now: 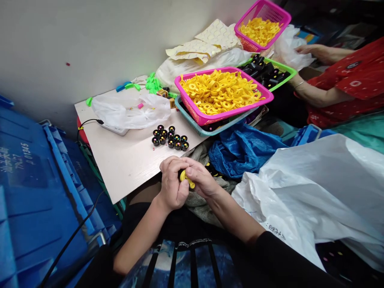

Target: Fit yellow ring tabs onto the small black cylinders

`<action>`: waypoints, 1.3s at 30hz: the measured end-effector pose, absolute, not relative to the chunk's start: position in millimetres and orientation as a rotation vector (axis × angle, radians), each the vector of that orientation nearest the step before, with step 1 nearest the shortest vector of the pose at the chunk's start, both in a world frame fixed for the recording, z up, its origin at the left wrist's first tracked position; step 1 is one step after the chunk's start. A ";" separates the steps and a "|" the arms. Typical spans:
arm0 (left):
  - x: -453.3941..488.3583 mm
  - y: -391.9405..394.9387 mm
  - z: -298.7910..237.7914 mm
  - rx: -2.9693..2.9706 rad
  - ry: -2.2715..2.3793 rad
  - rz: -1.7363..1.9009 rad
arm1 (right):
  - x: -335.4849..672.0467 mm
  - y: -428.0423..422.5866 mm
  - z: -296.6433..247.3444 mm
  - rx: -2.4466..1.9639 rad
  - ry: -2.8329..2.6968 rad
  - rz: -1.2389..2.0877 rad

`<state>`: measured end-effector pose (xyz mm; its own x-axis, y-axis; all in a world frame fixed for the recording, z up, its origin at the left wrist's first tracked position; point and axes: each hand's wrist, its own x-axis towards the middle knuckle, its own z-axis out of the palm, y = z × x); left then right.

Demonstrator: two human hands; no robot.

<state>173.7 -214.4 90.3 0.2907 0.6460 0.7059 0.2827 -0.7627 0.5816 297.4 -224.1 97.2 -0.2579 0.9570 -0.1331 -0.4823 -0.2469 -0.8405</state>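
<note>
Both hands are pressed close together: the left hand (172,185) and right hand (201,177) pinch a yellow plastic piece (185,179) between them, fingers curled tight! Just ahead of the grip, black caps (169,138) stand clustered on a pale board (129,164). Beyond those — a pink basket (234,113) heaped with yellow rings (220,94) — and farther off, a co-worker's hand (315,52).

Small round caps (169,137) on the tabletop (126,168), with a plastic bag (130,111) to their left and a basket of rings (201,119) atop a shallow tray (210,131) just behind. Farther back, a second basket of rings (271,6). Left of the table, a plastic crate (36,200).
</note>
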 end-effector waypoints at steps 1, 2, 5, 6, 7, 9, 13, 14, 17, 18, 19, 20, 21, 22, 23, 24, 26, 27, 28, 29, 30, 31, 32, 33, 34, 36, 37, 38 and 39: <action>173.2 -214.0 86.7 2.209 0.848 1.457 | 297.6 -223.7 97.3 -0.828 -0.834 1.734; 172.5 -213.9 82.8 2.182 0.852 1.451 | 298.6 -223.2 97.1 -0.829 -0.832 1.750; 169.2 -214.7 74.3 1.946 0.854 1.377 | 304.8 -222.2 94.7 -0.743 -0.843 1.833; 167.6 -214.8 73.6 1.844 0.853 1.336 | 307.3 -222.1 93.3 -0.685 -0.850 1.861; 165.9 -214.6 74.0 1.767 0.851 1.295 | 309.7 -222.1 91.6 -0.623 -0.859 1.885; 162.4 -212.8 77.2 1.710 0.822 1.249 | 313.2 -222.1 87.1 -0.519 -0.869 1.917; 159.1 -205.2 84.2 1.682 0.636 1.302 | 311.8 -222.6 74.5 -0.436 -0.846 1.950; 159.4 -203.5 84.7 1.659 0.589 1.319 | 309.6 -223.0 71.5 -0.437 -0.840 1.941; 160.9 -200.3 83.1 1.656 0.508 1.361 | 300.5 -223.9 66.2 -0.510 -0.796 1.846; 161.0 -199.8 81.9 1.673 0.515 1.373 | 297.8 -223.7 66.3 -0.560 -0.784 1.796; 160.7 -199.5 80.7 1.705 0.542 1.382 | 295.8 -223.1 67.2 -0.612 -0.786 1.747; 159.9 -199.2 79.7 1.753 0.587 1.385 | 294.7 -222.1 68.7 -0.660 -0.806 1.700; 158.8 -198.8 78.9 1.813 0.641 1.384 | 294.7 -220.7 70.6 -0.697 -0.849 1.655; 157.4 -198.4 78.5 1.879 0.695 1.382 | 295.8 -219.1 72.4 -0.726 -0.910 1.613; 155.9 -197.9 78.5 1.947 0.744 1.380 | 297.7 -217.6 74.0 -0.748 -0.978 1.579; 154.4 -197.3 78.7 2.010 0.779 1.380 | 300.5 -216.3 75.1 -0.768 -1.043 1.548; 151.6 -196.3 79.3 2.115 0.811 1.386 | 307.3 -214.6 76.0 -0.800 -1.152 1.506; 150.5 -196.2 79.4 2.156 0.819 1.393 | 310.9 -214.4 76.1 -0.812 -1.194 1.495; 149.6 -196.4 79.3 2.184 0.828 1.403 | 314.3 -214.6 76.5 -0.820 -1.230 1.485; 148.9 -197.0 78.9 2.197 0.838 1.412 | 317.2 -215.1 77.2 -0.825 -1.263 1.470; 148.6 -198.1 78.2 2.195 0.848 1.421 | 319.4 -215.9 78.6 -0.834 -1.298 1.449; 148.6 -199.4 77.5 2.186 0.856 1.431 | 320.8 -216.8 80.7 -0.850 -1.336 1.415; 149.0 -201.0 76.9 2.177 0.860 1.438 | 321.3 -218.0 83.3 -0.869 -1.374 1.365; 149.7 -202.7 76.5 2.177 0.855 1.439 | 321.2 -219.2 86.2 -0.893 -1.407 1.299; 150.9 -204.4 76.3 2.184 0.847 1.438 | 320.7 -220.5 89.0 -0.920 -1.433 1.226; 153.8 -206.7 75.8 2.209 0.839 1.430 | 321.0 -222.8 92.7 -0.987 -1.465 1.074; 155.2 -206.8 74.7 2.219 0.841 1.415 | 323.1 -223.8 92.6 -1.037 -1.477 1.001; 156.5 -205.8 72.4 2.219 0.850 1.389 | 327.3 -224.4 91.0 -1.103 -1.491 0.935; 157.5 -203.5 68.6 2.205 0.872 1.345 | 333.7 -224.7 87.7 -1.186 -1.509 0.879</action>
